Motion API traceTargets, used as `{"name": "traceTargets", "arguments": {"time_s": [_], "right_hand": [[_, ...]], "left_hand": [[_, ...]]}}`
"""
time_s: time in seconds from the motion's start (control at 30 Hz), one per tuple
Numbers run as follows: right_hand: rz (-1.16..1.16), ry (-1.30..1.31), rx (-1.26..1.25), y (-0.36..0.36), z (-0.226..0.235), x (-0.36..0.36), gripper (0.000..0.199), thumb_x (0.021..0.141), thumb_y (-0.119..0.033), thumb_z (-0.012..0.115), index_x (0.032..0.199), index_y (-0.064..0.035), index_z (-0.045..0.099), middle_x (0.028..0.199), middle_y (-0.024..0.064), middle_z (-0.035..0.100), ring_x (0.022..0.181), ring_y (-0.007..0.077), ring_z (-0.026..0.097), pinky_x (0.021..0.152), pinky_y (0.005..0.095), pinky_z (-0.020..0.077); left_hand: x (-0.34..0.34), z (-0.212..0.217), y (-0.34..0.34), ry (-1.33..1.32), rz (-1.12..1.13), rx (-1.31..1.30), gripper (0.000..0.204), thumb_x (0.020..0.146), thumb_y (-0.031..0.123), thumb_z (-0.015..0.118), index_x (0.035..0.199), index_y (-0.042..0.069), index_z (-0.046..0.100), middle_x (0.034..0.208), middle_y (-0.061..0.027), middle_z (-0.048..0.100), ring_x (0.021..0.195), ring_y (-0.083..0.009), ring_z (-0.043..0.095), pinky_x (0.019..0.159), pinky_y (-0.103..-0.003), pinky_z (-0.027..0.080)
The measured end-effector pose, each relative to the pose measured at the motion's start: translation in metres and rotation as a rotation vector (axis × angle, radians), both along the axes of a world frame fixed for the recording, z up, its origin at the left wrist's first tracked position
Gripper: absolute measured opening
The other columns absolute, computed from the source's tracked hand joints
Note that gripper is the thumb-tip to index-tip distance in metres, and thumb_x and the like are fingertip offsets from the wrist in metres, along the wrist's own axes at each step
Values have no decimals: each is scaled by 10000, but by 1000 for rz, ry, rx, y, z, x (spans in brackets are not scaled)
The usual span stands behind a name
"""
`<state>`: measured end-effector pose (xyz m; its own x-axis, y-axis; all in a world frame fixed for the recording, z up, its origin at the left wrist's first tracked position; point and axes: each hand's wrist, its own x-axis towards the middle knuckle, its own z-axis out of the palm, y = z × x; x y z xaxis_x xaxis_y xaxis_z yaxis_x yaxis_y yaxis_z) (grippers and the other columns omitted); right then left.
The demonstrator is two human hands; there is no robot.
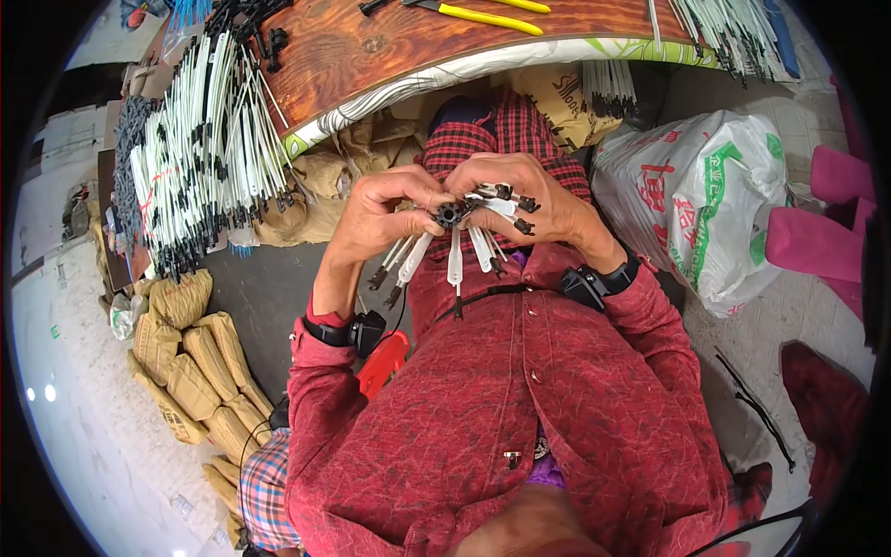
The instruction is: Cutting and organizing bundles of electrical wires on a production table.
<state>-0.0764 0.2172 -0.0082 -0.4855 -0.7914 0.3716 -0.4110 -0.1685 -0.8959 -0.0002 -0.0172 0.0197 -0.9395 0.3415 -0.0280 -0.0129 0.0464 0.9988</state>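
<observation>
A: What is being held over the lap, in front of the red plaid trousers (483, 130)?

B: A small black plastic ring-shaped hub (450, 214) with thin white plastic strips tipped by black end pieces (455, 265) fanning out of it. The left hand (376, 218) is closed around the hub's left side, thumb and fingers pinching it. The right hand (529, 200) is curled shut on several more strips, their black tips poking out between the fingers.

A: How would it handle?

B: Light, I'd judge, and the strips look springy rather than stiff; smooth plastic, so likely to slip. The hub seems the firmest place to take hold, since the strips would flex and splay.

A: And around it?

B: A dark brown varnished wooden board (371, 46) lies ahead, with yellow-handled pliers (478, 14) on it. A big heap of the same white strips (209, 148) sits to the left, crumpled tan paper sacks (195, 362) below it, and a white printed plastic bag (696, 195) to the right.
</observation>
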Motion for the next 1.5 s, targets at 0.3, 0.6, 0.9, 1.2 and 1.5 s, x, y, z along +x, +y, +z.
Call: {"name": "traceTargets", "arguments": {"time_s": [0.3, 0.6, 0.9, 1.2, 1.5], "right_hand": [[49, -6, -9, -2, -6, 2, 287, 787, -137, 780, 1011, -14, 650, 964, 116, 685, 865, 302, 668, 770, 401, 517], [75, -27, -191, -9, 1, -2, 372, 681, 17, 752, 1036, -41, 658, 961, 84, 685, 904, 295, 663, 773, 383, 537], [12, -46, -160, -17, -7, 0, 394, 701, 23, 754, 1078, -38, 655, 970, 83, 679, 939, 292, 667, 810, 388, 538], [-148, -248, -102, -24, -11, 4, 312, 772, -49, 746, 1068, -36, 648, 917, 103, 648, 896, 283, 664, 771, 375, 520], [-183, -241, 53, -28, 1, 16, 192, 867, -10, 708, 1039, -1, 622, 1052, 74, 686, 973, 137, 645, 858, 312, 520]], "left_hand": [[-9, 0, -6, -28, -120, 54, 210, 710, 8, 844, 897, 6, 746, 874, -87, 709, 848, -185, 654, 756, -314, 518], [-24, -2, -6, -70, -223, 93, 630, 647, 23, 894, 1232, 68, 663, 1085, -32, 588, 908, -139, 577, 778, -294, 467], [-42, 3, 0, -277, -145, 320, 1093, 586, 83, 936, 1523, 59, 372, 1175, -12, 535, 1080, -133, 539, 941, -273, 446], [5, -17, -10, -99, 432, 210, 792, 755, 173, 830, 1434, 9, 456, 1239, -85, 570, 1116, -178, 574, 981, -312, 466], [31, -8, 18, 320, 393, 167, 462, 778, 42, 703, 1214, -4, 555, 1145, -107, 567, 1056, -238, 580, 964, -378, 464]]}}
